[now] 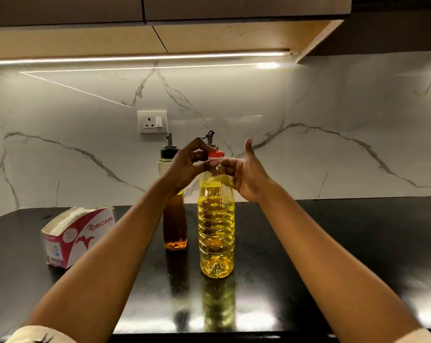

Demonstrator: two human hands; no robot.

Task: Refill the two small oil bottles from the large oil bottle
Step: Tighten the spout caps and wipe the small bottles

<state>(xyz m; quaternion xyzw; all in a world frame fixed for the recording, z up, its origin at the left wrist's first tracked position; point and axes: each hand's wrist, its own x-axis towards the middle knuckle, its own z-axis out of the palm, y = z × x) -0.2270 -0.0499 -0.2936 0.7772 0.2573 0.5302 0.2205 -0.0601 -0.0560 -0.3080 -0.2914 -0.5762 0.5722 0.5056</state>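
A large clear plastic bottle (216, 226) of yellow oil stands upright in the middle of the black counter, its red cap (216, 154) on. My left hand (187, 167) pinches the neck just under the cap. My right hand (246, 174) grips the neck from the right, thumb pointing up. Behind and to the left stands a small oil bottle (175, 219) with a black pourer top, holding a little amber oil at its bottom. A second small bottle's pourer top (211, 139) shows behind the cap; its body is hidden by the large bottle and my hands.
A red and white tissue pack (73, 233) lies on the black counter (333, 243) at the left. A marble backsplash with a wall socket (152, 121) rises behind the bottles. Cabinets with a light strip hang overhead.
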